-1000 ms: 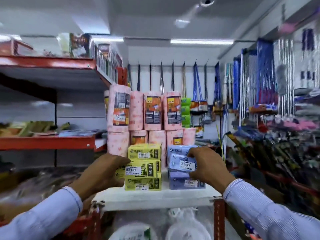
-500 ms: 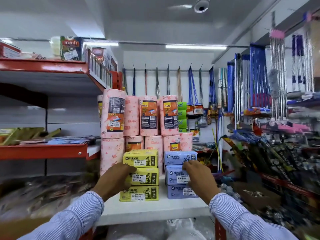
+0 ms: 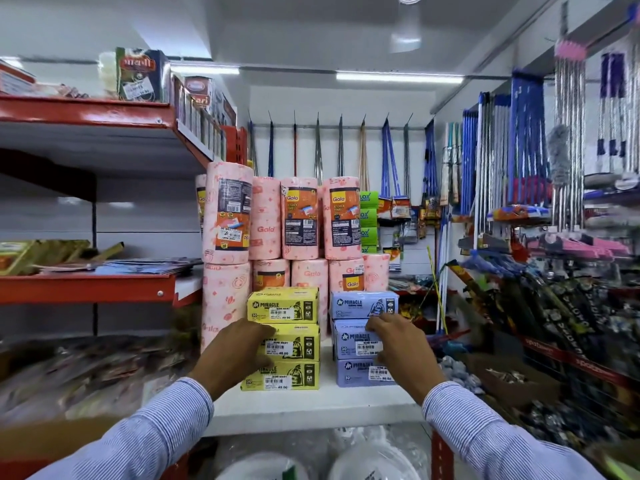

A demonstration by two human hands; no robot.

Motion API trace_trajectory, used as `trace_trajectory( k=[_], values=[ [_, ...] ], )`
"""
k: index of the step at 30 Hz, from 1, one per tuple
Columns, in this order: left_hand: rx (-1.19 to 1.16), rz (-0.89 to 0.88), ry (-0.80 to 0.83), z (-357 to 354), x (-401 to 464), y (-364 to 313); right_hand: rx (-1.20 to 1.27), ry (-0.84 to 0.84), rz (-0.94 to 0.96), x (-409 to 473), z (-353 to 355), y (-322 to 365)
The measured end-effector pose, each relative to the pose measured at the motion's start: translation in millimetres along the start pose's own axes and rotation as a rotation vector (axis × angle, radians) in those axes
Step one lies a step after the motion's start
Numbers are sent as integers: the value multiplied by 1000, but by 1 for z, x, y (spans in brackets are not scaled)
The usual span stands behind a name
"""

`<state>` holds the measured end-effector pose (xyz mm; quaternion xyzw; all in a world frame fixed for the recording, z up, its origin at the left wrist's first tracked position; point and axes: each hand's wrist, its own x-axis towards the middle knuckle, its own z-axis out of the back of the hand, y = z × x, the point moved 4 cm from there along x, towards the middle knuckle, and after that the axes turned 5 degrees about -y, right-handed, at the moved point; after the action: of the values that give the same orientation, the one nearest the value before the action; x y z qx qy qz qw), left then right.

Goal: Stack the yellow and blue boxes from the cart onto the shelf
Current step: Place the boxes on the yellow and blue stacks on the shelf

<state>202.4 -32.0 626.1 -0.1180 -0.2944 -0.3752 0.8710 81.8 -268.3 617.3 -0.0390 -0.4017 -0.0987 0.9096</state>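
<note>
Yellow boxes [image 3: 283, 339] and blue boxes [image 3: 363, 337] stand three high, side by side on the white shelf [image 3: 311, 408]. Your left hand [image 3: 239, 351] lies loosely curled against the middle yellow box; your right hand [image 3: 403, 344] presses spread fingers on the middle blue box. Pink towel rolls [image 3: 277, 220] stand at 12 o'clock.

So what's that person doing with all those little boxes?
A person is tidying boxes on a white shop shelf. The left hand rests against the yellow boxes, stacked three high, and the right hand presses on the blue boxes, also three high. Both stacks stand side by side in front of pink kitchen towel rolls.
</note>
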Motion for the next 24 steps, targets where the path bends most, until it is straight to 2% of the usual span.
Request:
trace_trajectory(
  k=[11,16,19,24],
  values=[
    [-21,44,-12,-1,-4,-3,-21,-39,19,-7,-7,0],
    [26,-55,-64,-11,-17,-9,-59,-45,48,-16,-10,4],
    [78,-126,-174,-17,-33,-20,-83,-34,39,-30,-7,10],
    [19,-202,-217,-22,-84,-59,-30,-2,28,-85,1,27]
  ],
)
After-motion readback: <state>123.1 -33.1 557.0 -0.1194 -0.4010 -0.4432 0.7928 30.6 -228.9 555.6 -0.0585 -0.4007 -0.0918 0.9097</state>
